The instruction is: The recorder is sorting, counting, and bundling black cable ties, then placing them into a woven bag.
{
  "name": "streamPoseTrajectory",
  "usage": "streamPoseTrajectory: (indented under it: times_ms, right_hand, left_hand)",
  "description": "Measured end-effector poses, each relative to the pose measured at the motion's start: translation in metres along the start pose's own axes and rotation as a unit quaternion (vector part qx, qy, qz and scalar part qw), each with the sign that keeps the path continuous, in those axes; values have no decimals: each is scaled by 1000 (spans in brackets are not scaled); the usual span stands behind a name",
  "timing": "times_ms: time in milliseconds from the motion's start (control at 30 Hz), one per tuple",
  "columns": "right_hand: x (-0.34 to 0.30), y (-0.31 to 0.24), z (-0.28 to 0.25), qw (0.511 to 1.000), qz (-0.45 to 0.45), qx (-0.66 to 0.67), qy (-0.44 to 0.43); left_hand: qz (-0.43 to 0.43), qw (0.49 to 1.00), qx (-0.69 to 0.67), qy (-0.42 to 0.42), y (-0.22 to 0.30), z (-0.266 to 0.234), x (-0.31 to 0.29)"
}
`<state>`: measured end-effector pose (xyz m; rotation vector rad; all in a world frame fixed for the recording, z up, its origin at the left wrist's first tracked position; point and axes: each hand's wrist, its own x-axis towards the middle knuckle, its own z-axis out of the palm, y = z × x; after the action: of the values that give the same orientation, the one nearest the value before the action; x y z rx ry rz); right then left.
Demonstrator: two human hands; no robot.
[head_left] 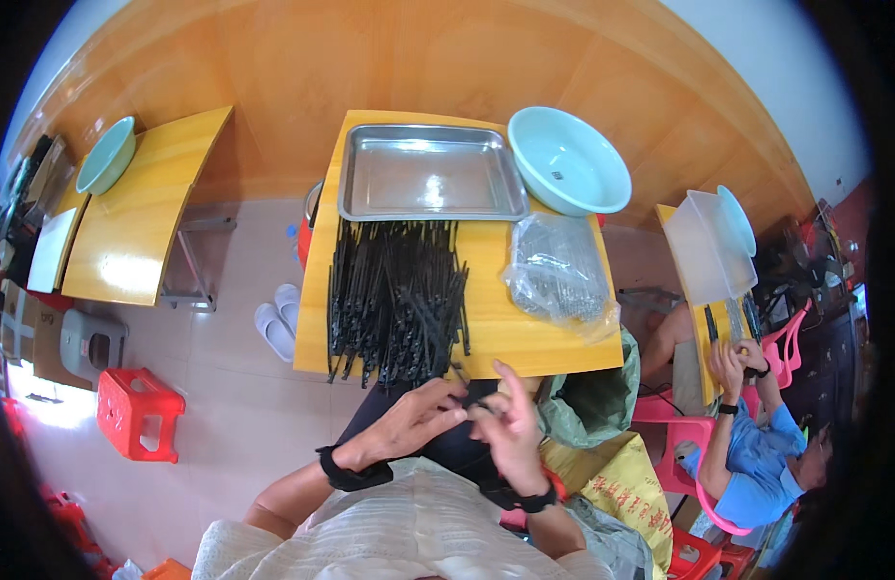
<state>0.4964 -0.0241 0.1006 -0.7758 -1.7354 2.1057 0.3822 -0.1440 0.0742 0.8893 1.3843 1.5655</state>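
Both hands meet in front of me, just off the near edge of the yellow table (554,353). My left hand (418,421) has its fingers drawn together in a pinch. Beside it, my right hand (510,430) curls thumb and fingers inward while its index finger points up. Something small and dark shows between the fingertips, too small to make out. Just beyond the left hand lies a thick pile of long, thin black strips (394,300), some reaching the table edge. To its right is a clear plastic bag (560,271) of thin silvery pieces.
A metal tray (428,174) and a pale green basin (570,159) stand at the table's far side. An open green sack (592,396) sits below its right corner. A person in blue (757,474) works at a table on the right. A red stool (141,414) stands left.
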Motion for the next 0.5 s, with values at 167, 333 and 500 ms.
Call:
streamPoseTrajectory:
  times_ms: [167,333,500]
  right_hand:
    - [1,33,26,958,-148,-242,-28]
    - [22,20,0,961,-145,-232,42]
    - [38,23,0,976,-133,-169,-35]
  left_hand:
    - [-49,993,-44,99,-7,1,3]
    - [-174,980,-74,55,6,-15,2]
    - [-155,985,-78,-17,-11,-6,8]
